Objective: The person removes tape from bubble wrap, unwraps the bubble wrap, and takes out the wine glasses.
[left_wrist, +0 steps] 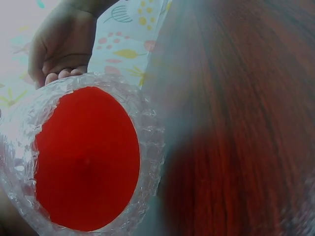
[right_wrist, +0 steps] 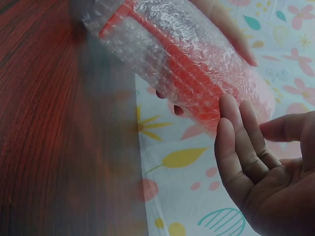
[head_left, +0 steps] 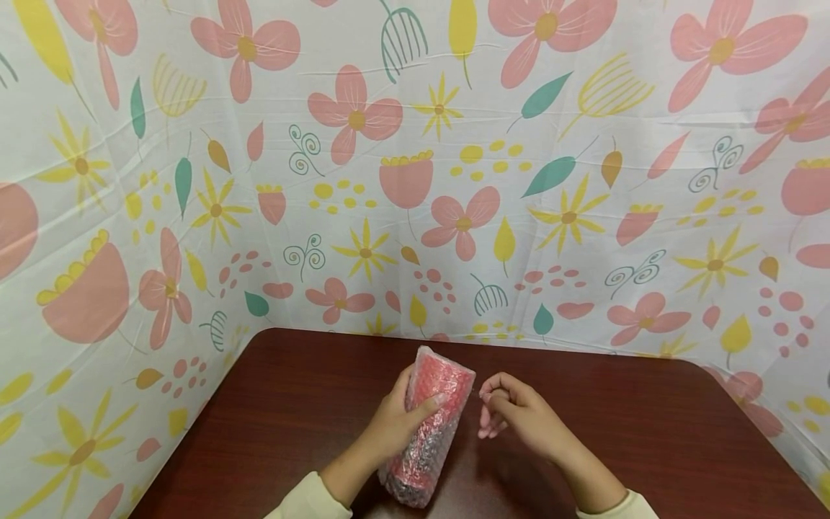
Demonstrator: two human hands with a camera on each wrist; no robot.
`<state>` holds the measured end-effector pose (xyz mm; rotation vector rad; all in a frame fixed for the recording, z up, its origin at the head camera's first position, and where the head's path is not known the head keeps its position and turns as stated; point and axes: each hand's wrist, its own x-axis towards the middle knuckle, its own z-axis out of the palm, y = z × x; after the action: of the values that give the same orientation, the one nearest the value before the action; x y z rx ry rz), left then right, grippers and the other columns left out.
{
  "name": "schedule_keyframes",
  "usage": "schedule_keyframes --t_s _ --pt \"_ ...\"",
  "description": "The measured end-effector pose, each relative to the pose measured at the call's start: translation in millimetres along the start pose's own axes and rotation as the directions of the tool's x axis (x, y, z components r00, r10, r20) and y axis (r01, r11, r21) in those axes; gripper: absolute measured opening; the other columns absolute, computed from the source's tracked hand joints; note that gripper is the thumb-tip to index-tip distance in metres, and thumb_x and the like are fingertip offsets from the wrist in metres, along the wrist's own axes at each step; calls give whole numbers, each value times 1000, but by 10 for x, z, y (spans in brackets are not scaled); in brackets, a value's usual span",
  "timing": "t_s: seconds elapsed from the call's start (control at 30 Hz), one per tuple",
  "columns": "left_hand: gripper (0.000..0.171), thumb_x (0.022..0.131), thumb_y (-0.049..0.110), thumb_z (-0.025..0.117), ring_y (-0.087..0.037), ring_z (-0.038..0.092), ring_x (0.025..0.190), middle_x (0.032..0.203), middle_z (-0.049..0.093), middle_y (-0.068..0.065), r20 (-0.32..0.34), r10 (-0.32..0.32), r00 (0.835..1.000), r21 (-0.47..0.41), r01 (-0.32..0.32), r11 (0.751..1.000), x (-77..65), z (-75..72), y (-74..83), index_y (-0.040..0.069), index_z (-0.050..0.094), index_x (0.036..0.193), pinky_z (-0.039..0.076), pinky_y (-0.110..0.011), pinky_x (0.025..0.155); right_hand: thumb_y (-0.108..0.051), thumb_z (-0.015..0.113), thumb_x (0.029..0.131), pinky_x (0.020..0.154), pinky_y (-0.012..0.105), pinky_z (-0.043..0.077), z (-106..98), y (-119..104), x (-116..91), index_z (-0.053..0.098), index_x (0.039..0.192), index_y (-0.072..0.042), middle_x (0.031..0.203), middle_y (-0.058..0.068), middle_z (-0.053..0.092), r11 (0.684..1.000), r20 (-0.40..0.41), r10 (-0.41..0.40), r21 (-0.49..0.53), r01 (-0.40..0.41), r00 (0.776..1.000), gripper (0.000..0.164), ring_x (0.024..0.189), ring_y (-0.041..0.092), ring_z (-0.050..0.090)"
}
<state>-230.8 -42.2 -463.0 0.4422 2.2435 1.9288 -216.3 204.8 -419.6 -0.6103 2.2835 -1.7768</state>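
Observation:
A red cylinder-shaped thing in bubble wrap stands tilted above the table in the head view. My left hand grips it from the left, thumb across the front. Its round red end faces the left wrist camera, ringed by clear wrap. Just right of its upper end is my right hand, fingers loosely bent, with nothing visible between them. From the right wrist, several right fingertips overlap the lower end of the bundle; whether they touch it I cannot tell. The exact kind of thing inside is hidden by the wrap.
A dark reddish-brown wooden table lies beneath both hands. White cloth walls with pink, yellow and teal flower prints stand behind it and along the left. Pale sleeves cover the forearms near the bottom edge.

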Motion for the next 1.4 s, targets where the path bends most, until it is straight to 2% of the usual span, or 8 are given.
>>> schedule_keyframes --t_s 0.27,0.57,0.8,1.0,1.23,1.4 --pt "75 95 49 65 -26 68 100 136 57 -20 26 2 1000 -14 -2 1000 -11 6 30 31 26 157 59 -41 79 -21 56 105 67 43 61 7 7 17 48 110 10 77 17 66 1000 -5 11 2 -11 1000 33 70 26 74" --pt "75 95 48 66 -27 68 102 138 56 -21 38 6 999 -6 -5 1000 -12 13 15 32 27 157 59 -43 79 -9 46 106 71 45 61 0 41 23 48 112 13 85 25 68 1000 46 -20 -9 20 999 23 76 27 75" --pt "74 95 47 67 -27 66 107 140 56 -20 42 22 999 -3 -22 1000 -9 23 -1 30 29 156 58 -43 83 -9 44 106 72 46 61 13 39 10 44 117 18 88 27 69 999 54 -22 -23 24 998 29 79 28 75" --pt "76 94 48 67 -27 66 107 141 55 -20 41 15 999 5 -15 1000 -9 26 -7 31 27 157 58 -43 83 -9 44 107 72 41 61 39 33 1 42 119 12 92 28 69 999 32 -28 -29 29 999 25 82 30 75" --pt "78 93 49 68 -26 66 106 141 55 -20 23 7 1000 8 -7 1000 -1 25 -12 31 26 157 58 -43 83 -14 46 108 74 45 61 41 47 2 43 119 12 102 30 70 998 24 -46 -39 47 999 28 88 31 75" --pt "78 93 49 68 -26 66 107 141 55 -20 17 19 1000 21 -19 1000 17 16 -25 29 28 157 58 -41 84 -17 47 108 72 43 61 42 36 -1 45 116 10 102 29 71 998 27 -35 -48 37 999 28 87 29 75"
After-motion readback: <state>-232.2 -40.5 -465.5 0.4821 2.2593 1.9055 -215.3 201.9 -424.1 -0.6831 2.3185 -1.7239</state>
